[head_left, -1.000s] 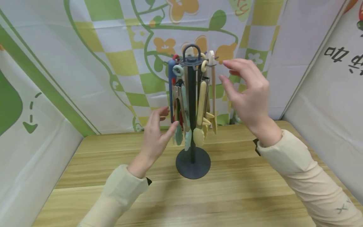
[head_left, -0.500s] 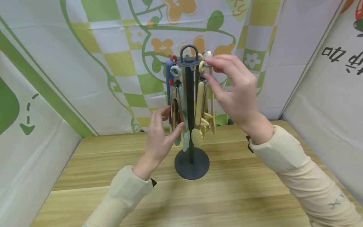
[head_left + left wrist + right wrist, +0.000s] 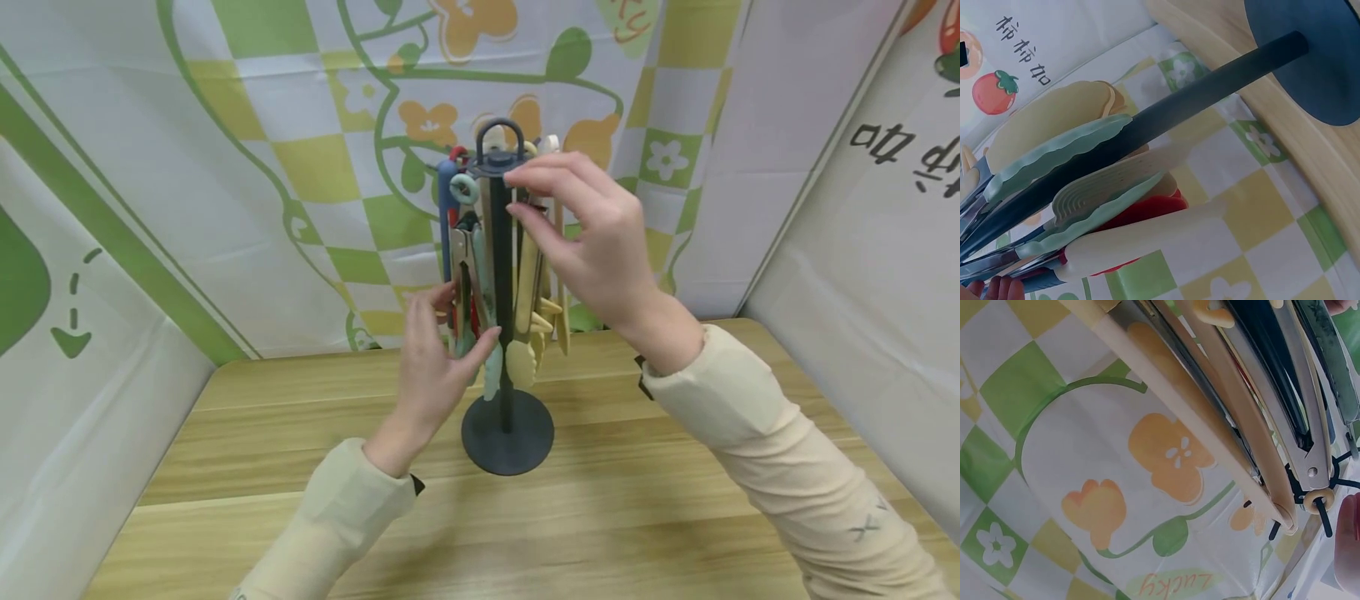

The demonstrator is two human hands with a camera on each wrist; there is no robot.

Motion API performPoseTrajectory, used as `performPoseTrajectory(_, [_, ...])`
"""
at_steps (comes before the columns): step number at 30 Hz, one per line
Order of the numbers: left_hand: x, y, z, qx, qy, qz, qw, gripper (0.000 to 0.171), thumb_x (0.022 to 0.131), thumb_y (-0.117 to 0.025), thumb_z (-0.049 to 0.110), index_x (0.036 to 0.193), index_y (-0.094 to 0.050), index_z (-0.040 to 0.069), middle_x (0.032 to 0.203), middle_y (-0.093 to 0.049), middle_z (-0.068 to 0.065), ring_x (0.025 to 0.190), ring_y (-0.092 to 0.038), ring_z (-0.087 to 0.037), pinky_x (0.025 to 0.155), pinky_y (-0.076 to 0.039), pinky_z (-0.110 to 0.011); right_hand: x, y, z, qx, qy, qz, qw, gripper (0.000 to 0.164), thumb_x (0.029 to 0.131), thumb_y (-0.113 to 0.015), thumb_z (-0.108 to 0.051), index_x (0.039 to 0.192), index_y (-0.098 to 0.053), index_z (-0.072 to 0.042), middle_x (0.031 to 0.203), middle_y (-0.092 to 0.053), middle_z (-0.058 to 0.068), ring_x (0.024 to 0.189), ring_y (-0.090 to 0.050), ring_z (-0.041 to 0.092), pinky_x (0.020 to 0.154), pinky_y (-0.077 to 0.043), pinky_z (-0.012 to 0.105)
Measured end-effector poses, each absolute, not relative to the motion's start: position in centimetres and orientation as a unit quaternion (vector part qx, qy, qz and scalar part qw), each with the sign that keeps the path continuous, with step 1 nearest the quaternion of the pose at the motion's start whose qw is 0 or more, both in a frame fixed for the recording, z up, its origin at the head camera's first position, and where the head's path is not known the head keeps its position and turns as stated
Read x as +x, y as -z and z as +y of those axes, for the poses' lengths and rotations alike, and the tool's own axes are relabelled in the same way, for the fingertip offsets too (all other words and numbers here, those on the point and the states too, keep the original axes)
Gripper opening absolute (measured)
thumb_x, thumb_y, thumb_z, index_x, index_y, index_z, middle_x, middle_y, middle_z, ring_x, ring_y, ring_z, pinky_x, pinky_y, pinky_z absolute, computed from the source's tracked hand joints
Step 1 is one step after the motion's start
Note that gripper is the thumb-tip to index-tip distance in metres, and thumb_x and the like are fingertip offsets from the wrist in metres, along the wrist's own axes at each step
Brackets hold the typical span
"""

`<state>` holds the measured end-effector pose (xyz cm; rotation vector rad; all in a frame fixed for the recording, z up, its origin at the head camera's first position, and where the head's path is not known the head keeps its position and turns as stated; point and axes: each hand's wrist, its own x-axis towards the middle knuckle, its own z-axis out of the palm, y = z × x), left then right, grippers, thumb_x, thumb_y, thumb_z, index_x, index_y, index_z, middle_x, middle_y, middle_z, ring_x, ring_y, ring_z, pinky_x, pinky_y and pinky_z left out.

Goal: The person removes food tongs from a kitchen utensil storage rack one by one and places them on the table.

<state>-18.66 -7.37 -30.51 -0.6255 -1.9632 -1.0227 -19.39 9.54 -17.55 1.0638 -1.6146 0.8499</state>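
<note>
A black utensil stand (image 3: 507, 437) with a round base and top loop holds several hanging kitchen tools. Mint-green tongs (image 3: 492, 377) hang at its front left, their ring (image 3: 465, 190) on a hook. Beside them hang yellow tongs (image 3: 521, 364). My left hand (image 3: 433, 362) spreads its thumb and fingers on either side of the mint tongs. At the top, my right hand (image 3: 596, 237) has thumb and index finger extended and slightly apart, covering the yellow tongs' upper end in the head view. In the right wrist view, a fingertip (image 3: 1347, 550) is close to their yellow ring (image 3: 1320, 501).
A blue-handled tool (image 3: 447, 200) and red tools hang on the stand's left, light wooden-handled ones on its right. The stand is on a wooden table (image 3: 637, 500). A patterned cloth (image 3: 315, 183) hangs behind, with white side walls.
My right hand has moved left from beside the stand to in front of its top. My left hand has shifted slightly right around the mint tongs. The tools still hang.
</note>
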Motion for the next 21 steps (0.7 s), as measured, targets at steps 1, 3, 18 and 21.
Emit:
performPoseTrajectory(1, [-18.67,30.52,-7.32,-0.248,0.405,-0.779,0.409,0.062,0.076,-0.075,0.018,0.122,-0.042,-0.008,0.107,-0.050,-0.020,0.095,-0.049,-0.028,0.077,-0.046,-0.037,-19.39,17.54,9.45,0.440,-0.351,-0.665,0.490,0.015,0.079,-0.068,0.004,0.094,-0.067,0.005,0.093,-0.066,0.014,0.087,-0.061,0.022,0.075,-0.050,0.025])
performPoseTrajectory(3, [-18.69,30.55,-7.25,-0.249,0.405,-0.778,0.412,0.062,0.076,-0.075,0.018,0.121,-0.042,-0.008,0.107,-0.049,-0.020,0.095,-0.048,-0.029,0.077,-0.046,-0.037,-19.40,17.51,9.28,0.443,-0.353,-0.664,0.488,0.014,0.080,-0.067,0.003,0.094,-0.067,0.006,0.093,-0.066,0.014,0.088,-0.061,0.023,0.079,-0.050,0.025])
performPoseTrajectory(18, [-18.85,30.80,-6.83,-0.248,0.392,-0.781,0.418,0.062,0.075,-0.076,0.016,0.120,-0.041,-0.009,0.105,-0.048,-0.021,0.089,-0.047,-0.029,0.071,-0.046,-0.039,-19.85,17.31,8.91,0.438,-0.333,-0.663,0.508,0.008,0.083,-0.064,0.003,0.089,-0.068,0.006,0.086,-0.066,0.014,0.080,-0.062,0.021,0.069,-0.050,0.022])
performPoseTrajectory(21, [-18.85,30.82,-6.77,-0.244,0.389,-0.784,0.418,0.062,0.075,-0.076,0.016,0.120,-0.041,-0.009,0.104,-0.048,-0.021,0.088,-0.047,-0.029,0.070,-0.045,-0.038,-19.89,17.27,8.90,0.434,-0.333,-0.663,0.511,0.006,0.083,-0.063,0.003,0.086,-0.068,0.006,0.084,-0.066,0.014,0.076,-0.061,0.020,0.065,-0.048,0.020])
